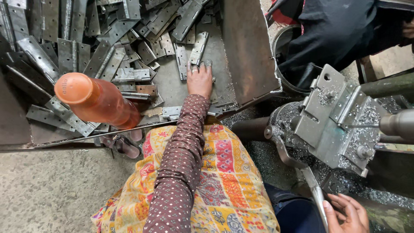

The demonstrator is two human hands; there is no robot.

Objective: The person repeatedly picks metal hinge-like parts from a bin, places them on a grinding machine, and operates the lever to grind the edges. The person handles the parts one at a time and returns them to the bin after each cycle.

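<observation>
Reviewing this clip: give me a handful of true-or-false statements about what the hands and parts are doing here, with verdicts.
1. The left hand rests on a metal hinge in the tray. True.
2. The right hand grips the orange bottle. False: it is at the lever handle below the drilling jig; the bottle stands untouched at the tray's front edge.
3. The tray holds only one hinge. False: many hinges lie piled in it.
4. Metal shavings lie around the jig. True.
5. The left sleeve is plain white. False: it is maroon with small dots.
</observation>
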